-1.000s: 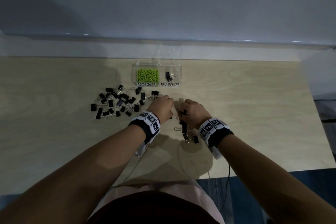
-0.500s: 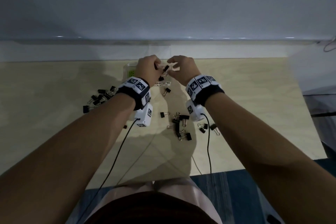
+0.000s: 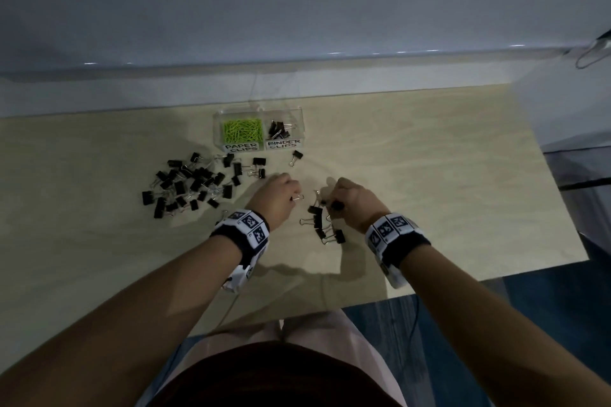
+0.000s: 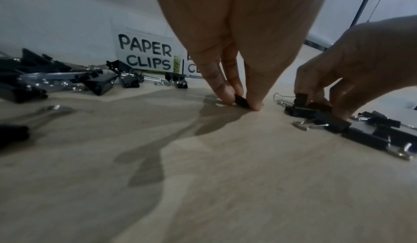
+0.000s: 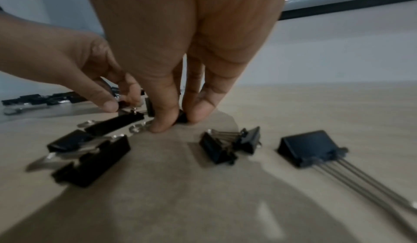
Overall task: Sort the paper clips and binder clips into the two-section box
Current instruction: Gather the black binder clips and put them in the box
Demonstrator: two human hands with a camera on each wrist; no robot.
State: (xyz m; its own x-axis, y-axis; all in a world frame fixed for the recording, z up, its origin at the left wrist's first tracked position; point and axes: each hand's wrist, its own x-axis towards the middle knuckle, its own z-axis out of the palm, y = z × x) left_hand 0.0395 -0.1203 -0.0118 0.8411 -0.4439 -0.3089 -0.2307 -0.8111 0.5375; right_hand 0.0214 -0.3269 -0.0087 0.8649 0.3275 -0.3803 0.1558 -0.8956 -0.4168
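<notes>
Both hands pinch binder clips off the table, the left hand (image 3: 277, 195) one clip (image 4: 241, 100), the right hand (image 3: 350, 198) another (image 5: 181, 118); each should grip the black body before lifting toward the box's (image 3: 299, 117) right section.

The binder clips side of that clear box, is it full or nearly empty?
Partly filled. The right section of the clear plastic two-section box, labelled BINDER CLIPS, holds a small heap of black binder clips, its floor partly bare.

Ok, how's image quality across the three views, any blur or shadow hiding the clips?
Head view: dim, sharp enough; labels on the two-section box readable. Left wrist: left hand sharp, foreground table blurred, shadowed. Right wrist: smeared throughout; right hand shadows the table.
</notes>
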